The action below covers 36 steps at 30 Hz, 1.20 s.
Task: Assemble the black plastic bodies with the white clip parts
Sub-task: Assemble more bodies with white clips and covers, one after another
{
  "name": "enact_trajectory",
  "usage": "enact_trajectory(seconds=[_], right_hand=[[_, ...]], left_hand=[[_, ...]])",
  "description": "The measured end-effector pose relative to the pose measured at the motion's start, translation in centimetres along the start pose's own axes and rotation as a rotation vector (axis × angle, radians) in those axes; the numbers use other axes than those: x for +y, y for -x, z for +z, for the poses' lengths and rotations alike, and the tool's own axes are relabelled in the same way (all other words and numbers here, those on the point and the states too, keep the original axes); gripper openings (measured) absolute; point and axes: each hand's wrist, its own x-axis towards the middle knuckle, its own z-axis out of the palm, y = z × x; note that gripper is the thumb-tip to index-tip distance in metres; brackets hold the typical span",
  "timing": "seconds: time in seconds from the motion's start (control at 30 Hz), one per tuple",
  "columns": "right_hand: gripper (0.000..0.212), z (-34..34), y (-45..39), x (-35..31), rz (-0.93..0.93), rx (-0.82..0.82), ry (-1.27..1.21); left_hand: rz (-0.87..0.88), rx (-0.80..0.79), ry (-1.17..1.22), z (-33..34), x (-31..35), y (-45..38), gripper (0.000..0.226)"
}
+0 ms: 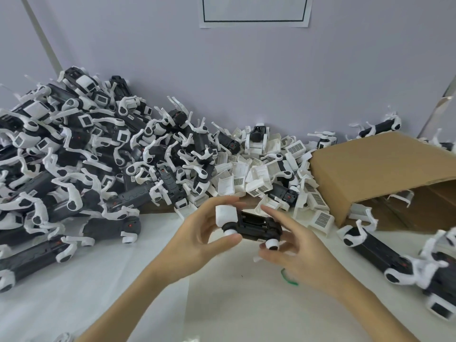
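Note:
A black plastic body with white round ends is held in the air over the table, between both hands. A white clip part sits on its left end. My left hand grips that left end, thumb below and fingers curled over the white clip. My right hand holds the right end from underneath, its index finger stretched out above the body.
A big heap of black-and-white assembled pieces fills the left. Loose white clip parts lie in a pile behind the hands. An open cardboard box lies on its side at the right, with more assembled pieces before it.

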Motion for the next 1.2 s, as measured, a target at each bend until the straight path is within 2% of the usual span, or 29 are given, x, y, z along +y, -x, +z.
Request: enact_trajectory(seconds=[0.07,0.13,0.2,0.3,0.37,0.47,0.57,0.63,0.7,0.77,0.83,0.93,1.03,1.13,1.2], right_hand=[[0.08,-0.2,-0.1,-0.2,-0.061,0.07,0.087],[0.077,-0.2,0.0,-0.2,-0.152,0.126,0.167],[0.076,-0.1,0.1,-0.1,-0.227,0.168,0.237],[0.079,0.0,0.1,-0.1,-0.299,0.218,0.314],[0.085,0.3,0.0,-0.1,-0.24,0.258,0.306],[0.08,0.6,0.0,-0.4,0.085,0.274,0.079],[0.049,0.1,-0.2,-0.7,0.297,0.08,-0.561],[0.042,-0.2,-0.1,-1.3,0.387,-0.035,-0.953],[0.038,0.2,-0.1,-1.6,0.414,-0.059,-1.004],[0.045,0.8,-0.2,-1.3,0.332,-0.035,-0.873],[0.049,1.1,-0.2,-0.7,0.226,-0.013,-0.806],[0.047,0.8,-0.4,-0.3,0.122,0.029,-0.82],[0.054,0.6,-0.4,0.0,0.066,-0.002,-0.857],[0.053,0.6,-0.4,0.4,0.032,-0.064,-0.849],[0.055,0.5,-0.4,0.2,0.029,-0.092,-0.848]], left_hand=[[0.036,-0.046,-0.098,-0.6,-0.4,-0.1,0.064],[0.083,-0.048,-0.367,-1.0,-0.9,-0.3,0.071],[0.122,0.006,-0.571,-1.3,-1.0,-0.3,0.075],[0.226,0.074,-0.726,-1.0,-1.3,-0.2,0.073],[0.314,0.153,-0.791,-0.6,-1.6,-0.1,0.072],[0.398,0.227,-0.827,0.1,-2.2,-0.2,0.071],[0.519,0.205,-0.884,0.2,-2.9,-0.5,0.063],[0.644,0.131,-0.979,-0.2,-3.2,-0.6,0.057],[0.758,0.017,-1.103,-0.8,-3.5,-0.5,0.061],[0.819,-0.041,-1.169,-0.9,-3.8,-0.5,0.069],[0.779,0.065,-1.117,-0.4,-4.3,-0.5,0.072],[0.569,0.256,-0.908,0.7,-4.7,-0.3,0.077],[0.363,0.221,-0.682,0.7,-4.4,-0.1,0.083],[0.246,0.169,-0.318,0.5,-3.7,-0.3,0.056],[0.19,0.2,-0.212,0.6,-3.2,-0.4,0.039]])
